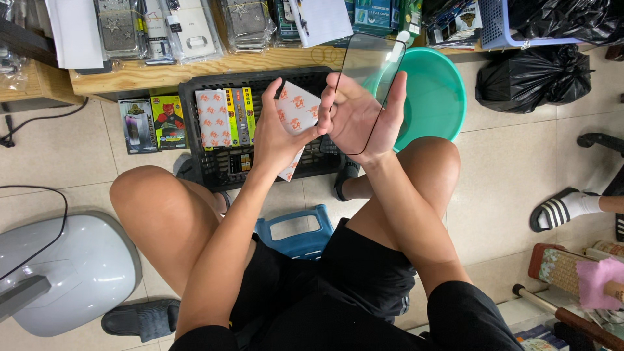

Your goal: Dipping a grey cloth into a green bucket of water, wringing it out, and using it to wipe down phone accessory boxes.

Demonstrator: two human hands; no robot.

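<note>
Above the black crate (195, 130), between the knees: one clear screen protector with black border (370, 91), resting on the open palm of the right hand (361, 117), fingers spread behind it. One white sleeve with orange marks (300, 107), pinched in the left hand (276, 133), thumb and fingers closed on it. Handling note: support the glass by edges, keep fingertips off its face, hold level. Crate holds one matching stack (213, 117). One teal basin (432, 97); two bagged heaps, black.
</note>
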